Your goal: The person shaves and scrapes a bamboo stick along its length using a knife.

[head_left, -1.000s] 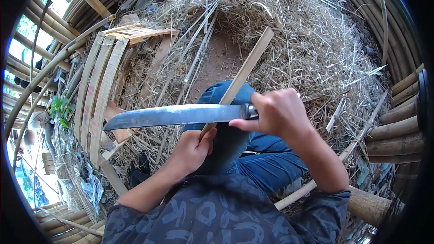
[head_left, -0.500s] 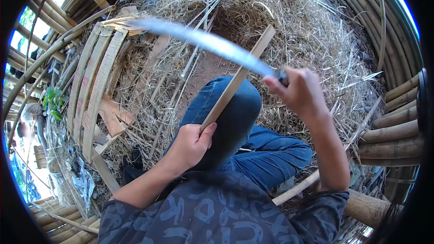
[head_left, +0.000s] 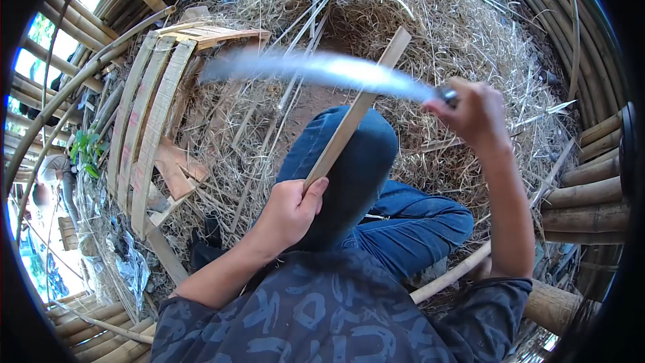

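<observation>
A flat bamboo strip (head_left: pixel 346 129) slants up and to the right across my raised knee. My left hand (head_left: pixel 293 211) is closed round its lower end, with the thumb along it. My right hand (head_left: pixel 474 113) grips the handle of a long knife (head_left: pixel 349 72), closed round it at the right. The blade, smeared by motion, points left and crosses the upper part of the strip in view. Whether blade and strip touch cannot be made out.
At the left a slatted wooden crate (head_left: pixel 153 104) lies on its side. Pale shavings (head_left: pixel 463 47) cover the ground ahead. Bamboo poles (head_left: pixel 584 205) stand at the right, and a person (head_left: pixel 57 171) is beyond the left railing.
Over the last second my right hand and the knife have moved up and to the right, away from my left hand. My left hand has kept hold of the bamboo strip, which has shifted slightly.
</observation>
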Available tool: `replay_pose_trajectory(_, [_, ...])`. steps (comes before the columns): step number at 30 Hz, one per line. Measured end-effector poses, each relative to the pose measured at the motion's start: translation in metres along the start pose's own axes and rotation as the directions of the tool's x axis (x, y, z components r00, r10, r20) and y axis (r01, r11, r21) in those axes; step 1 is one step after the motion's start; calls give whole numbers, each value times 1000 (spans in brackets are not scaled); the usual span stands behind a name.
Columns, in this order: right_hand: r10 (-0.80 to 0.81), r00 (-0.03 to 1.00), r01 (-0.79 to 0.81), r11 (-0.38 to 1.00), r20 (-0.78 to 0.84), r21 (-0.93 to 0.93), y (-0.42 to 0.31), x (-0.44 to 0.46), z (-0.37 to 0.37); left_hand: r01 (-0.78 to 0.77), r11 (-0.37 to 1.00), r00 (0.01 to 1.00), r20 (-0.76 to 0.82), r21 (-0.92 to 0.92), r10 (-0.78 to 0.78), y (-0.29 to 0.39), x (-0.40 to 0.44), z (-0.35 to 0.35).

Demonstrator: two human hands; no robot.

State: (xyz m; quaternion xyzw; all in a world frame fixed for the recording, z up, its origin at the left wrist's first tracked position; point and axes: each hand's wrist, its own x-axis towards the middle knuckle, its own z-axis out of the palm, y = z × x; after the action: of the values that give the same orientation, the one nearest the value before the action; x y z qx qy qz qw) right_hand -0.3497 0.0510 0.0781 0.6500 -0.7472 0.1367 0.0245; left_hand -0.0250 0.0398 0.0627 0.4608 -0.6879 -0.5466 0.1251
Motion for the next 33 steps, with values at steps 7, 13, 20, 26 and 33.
replay_pose_trajectory(7, [162,979,-108,930,127,-351,20,-19,4,-153,987,986,-62,41,155,-5,-5,12])
replay_pose_trajectory(13, [307,910,-254,944,278,-210,6,-49,63,41,997,996,79,-71,-35,-9,1,0])
replay_pose_trajectory(20, [527,745,-627,346,409,698,18,-99,97,144,960,961,267,-240,-77,-5,12,-7])
replay_pose_trajectory(26, [538,794,-380,75,283,922,-15,-110,69,384,891,843,486,-241,-232,2,18,-17])
replay_pose_trajectory(33, [304,948,-259,563,95,785,-54,-75,10,398,890,840,478,-224,-256,6,18,-16])
